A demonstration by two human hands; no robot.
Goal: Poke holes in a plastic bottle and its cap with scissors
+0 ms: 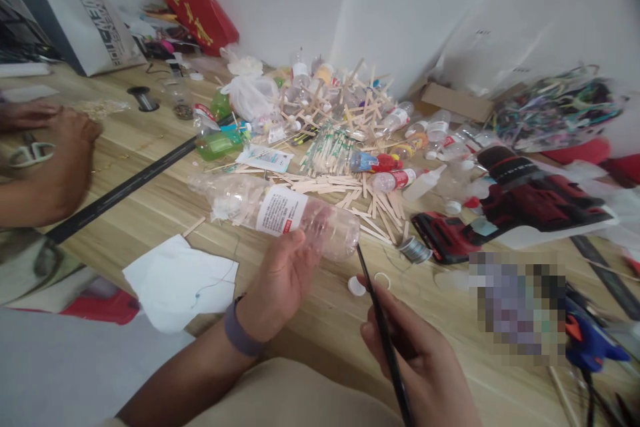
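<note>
A clear plastic bottle with a white label (283, 211) lies across my left hand (285, 273), whose fingers hold it from below. Its base points right. My right hand (410, 340) grips a thin black rod (383, 327), and the rod's upper tip is at the bottle's base; whether they touch I cannot tell. Beside my right fingers, a white cap (357, 285) and a clear ring (383, 279) lie on the wooden table (310, 320). A white cloth (185, 280) with a thin thread on it lies to the left of my left hand.
Wooden sticks (325, 183) and plastic bottles (395, 180) are heaped at the back. A red and black power tool (520, 200), a wire spool (415, 250) and a blue glue gun (590, 340) lie right. A black strip (130, 183) separates another person's hands (65, 127) at left.
</note>
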